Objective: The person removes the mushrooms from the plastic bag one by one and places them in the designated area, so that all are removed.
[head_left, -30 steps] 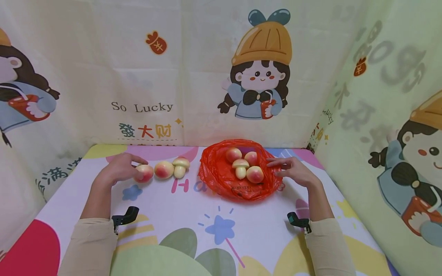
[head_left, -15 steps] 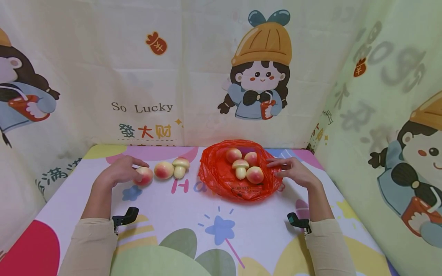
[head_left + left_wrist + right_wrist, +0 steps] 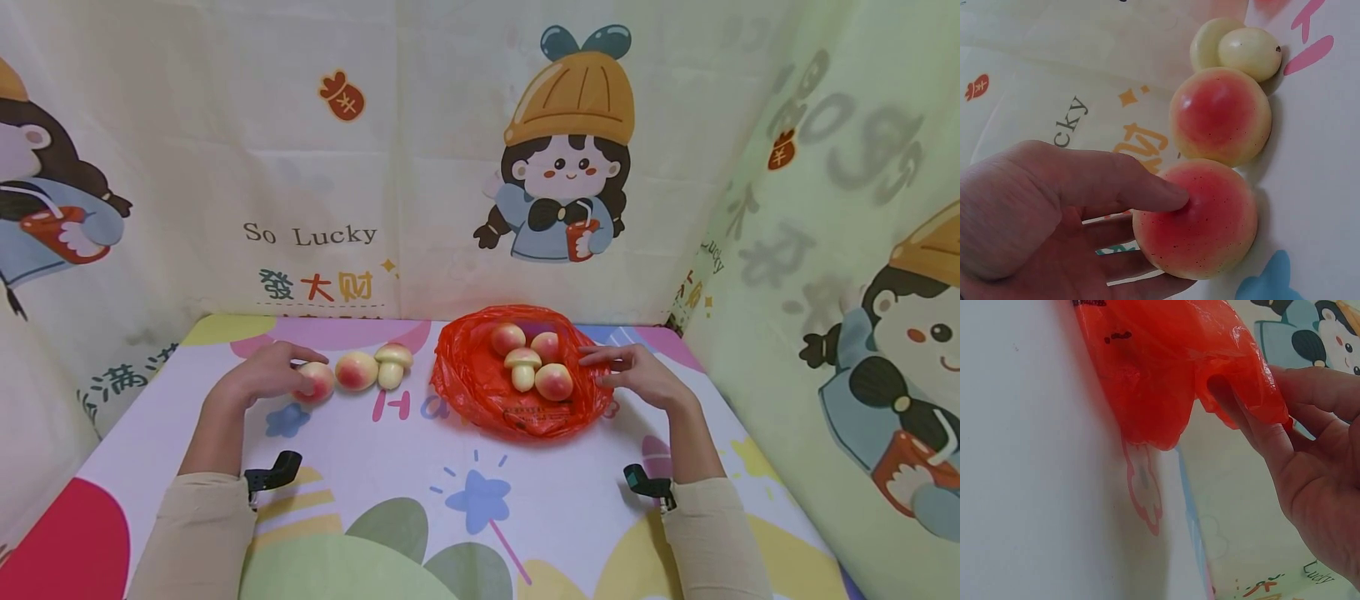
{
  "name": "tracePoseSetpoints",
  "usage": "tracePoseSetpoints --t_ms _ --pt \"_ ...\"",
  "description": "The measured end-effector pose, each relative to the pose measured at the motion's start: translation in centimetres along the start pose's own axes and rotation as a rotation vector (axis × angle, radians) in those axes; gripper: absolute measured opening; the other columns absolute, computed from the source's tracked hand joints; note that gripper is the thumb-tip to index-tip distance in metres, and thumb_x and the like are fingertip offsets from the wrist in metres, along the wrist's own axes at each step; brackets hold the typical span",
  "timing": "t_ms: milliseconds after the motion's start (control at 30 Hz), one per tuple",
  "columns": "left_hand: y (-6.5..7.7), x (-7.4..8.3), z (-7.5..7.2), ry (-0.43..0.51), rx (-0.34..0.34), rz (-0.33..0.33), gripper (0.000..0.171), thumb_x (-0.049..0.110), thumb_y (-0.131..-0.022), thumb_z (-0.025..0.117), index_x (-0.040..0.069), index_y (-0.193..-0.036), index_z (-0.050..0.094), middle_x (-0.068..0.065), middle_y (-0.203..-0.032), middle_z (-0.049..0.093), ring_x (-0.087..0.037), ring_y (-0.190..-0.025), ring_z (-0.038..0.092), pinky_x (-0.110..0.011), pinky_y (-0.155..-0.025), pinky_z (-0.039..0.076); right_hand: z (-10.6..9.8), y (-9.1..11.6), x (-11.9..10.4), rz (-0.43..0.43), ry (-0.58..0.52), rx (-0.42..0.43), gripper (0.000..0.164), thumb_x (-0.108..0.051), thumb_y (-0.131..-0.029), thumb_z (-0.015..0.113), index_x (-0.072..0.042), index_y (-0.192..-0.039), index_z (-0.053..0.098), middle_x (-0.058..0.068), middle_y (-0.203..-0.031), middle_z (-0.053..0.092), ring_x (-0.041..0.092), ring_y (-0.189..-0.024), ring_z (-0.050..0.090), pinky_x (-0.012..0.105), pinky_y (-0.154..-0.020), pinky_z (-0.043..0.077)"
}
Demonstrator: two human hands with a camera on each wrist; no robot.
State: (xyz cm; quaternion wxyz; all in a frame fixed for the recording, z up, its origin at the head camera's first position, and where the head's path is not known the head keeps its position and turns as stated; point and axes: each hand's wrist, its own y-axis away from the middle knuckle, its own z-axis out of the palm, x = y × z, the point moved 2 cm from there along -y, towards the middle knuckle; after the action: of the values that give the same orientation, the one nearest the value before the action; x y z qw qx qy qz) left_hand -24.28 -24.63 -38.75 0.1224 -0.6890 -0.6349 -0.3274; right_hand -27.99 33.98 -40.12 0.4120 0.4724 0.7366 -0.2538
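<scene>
My left hand (image 3: 258,372) holds a red-and-cream peach (image 3: 1210,225) at the left of the table. Its thumb presses the near face in the left wrist view, with the fingers behind. Touching that peach is a second peach (image 3: 356,370), and beside it a pale mushroom (image 3: 392,367) stands on its stem. A red plastic bag (image 3: 456,367) lies spread with its mouth up, right of centre. Inside are three peaches, one of them a front peach (image 3: 554,382), and another mushroom (image 3: 522,369). My right hand (image 3: 641,372) pinches the bag's right rim between thumb and fingers.
A printed cloth covers the table (image 3: 375,467). Patterned fabric walls, such as the back curtain (image 3: 442,167), rise behind and on both sides. Small black cameras sit on both wrists, including the left wrist camera (image 3: 273,471).
The peach at my left hand has shifted very slightly toward me, and the thumb has come over its side. My right hand and the bag have stayed put.
</scene>
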Motion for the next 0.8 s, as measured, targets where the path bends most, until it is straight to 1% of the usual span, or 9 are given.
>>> tracePoseSetpoints --t_ms 133,300,600,700,800 --pt "-0.07 0.05 0.11 -0.001 0.001 0.013 0.058 0.024 -0.09 0.073 0.005 -0.143 0.062 -0.028 -0.146 0.055 -0.045 -0.124 0.053 -0.058 -0.093 0.053 0.02 0.07 0.1 0.003 0.006 0.003 0.035 -0.004 -0.094 0.068 -0.01 -0.127 0.075 0.013 -0.155 0.054 0.042 -0.149 0.038 0.03 -0.093 0.059" --pt "-0.09 0.09 0.1 -0.011 0.002 0.026 0.058 0.025 -0.089 0.074 0.005 -0.143 0.062 -0.029 -0.146 0.055 -0.045 -0.125 0.052 -0.058 -0.093 0.053 0.02 -0.02 0.02 -0.006 0.011 0.003 0.034 -0.005 -0.094 0.068 -0.01 -0.126 0.076 0.013 -0.155 0.055 0.043 -0.148 0.039 0.03 -0.093 0.059" --pt "0.15 0.15 0.02 -0.045 0.012 0.084 0.061 0.028 -0.09 0.076 0.004 -0.144 0.06 -0.027 -0.146 0.056 -0.046 -0.128 0.052 -0.062 -0.096 0.052 -0.05 -0.15 -0.04 0.002 0.006 -0.002 0.034 -0.005 -0.094 0.068 -0.011 -0.127 0.076 0.012 -0.155 0.054 0.043 -0.149 0.039 0.03 -0.092 0.059" --pt "0.13 0.18 0.03 -0.045 0.015 0.087 0.063 0.029 -0.09 0.076 0.004 -0.145 0.059 -0.027 -0.146 0.056 -0.046 -0.129 0.051 -0.063 -0.097 0.052 -0.08 -0.16 -0.05 -0.001 -0.001 -0.004 0.034 -0.005 -0.094 0.068 -0.01 -0.127 0.076 0.013 -0.155 0.054 0.043 -0.148 0.039 0.03 -0.091 0.06" --pt "0.07 0.23 0.06 -0.04 0.015 0.076 0.065 0.03 -0.09 0.077 0.005 -0.147 0.058 -0.027 -0.147 0.056 -0.047 -0.13 0.05 -0.064 -0.097 0.051 -0.09 -0.15 -0.02 -0.006 -0.009 -0.007 0.034 -0.005 -0.094 0.068 -0.009 -0.127 0.075 0.014 -0.155 0.054 0.044 -0.148 0.039 0.031 -0.091 0.06"
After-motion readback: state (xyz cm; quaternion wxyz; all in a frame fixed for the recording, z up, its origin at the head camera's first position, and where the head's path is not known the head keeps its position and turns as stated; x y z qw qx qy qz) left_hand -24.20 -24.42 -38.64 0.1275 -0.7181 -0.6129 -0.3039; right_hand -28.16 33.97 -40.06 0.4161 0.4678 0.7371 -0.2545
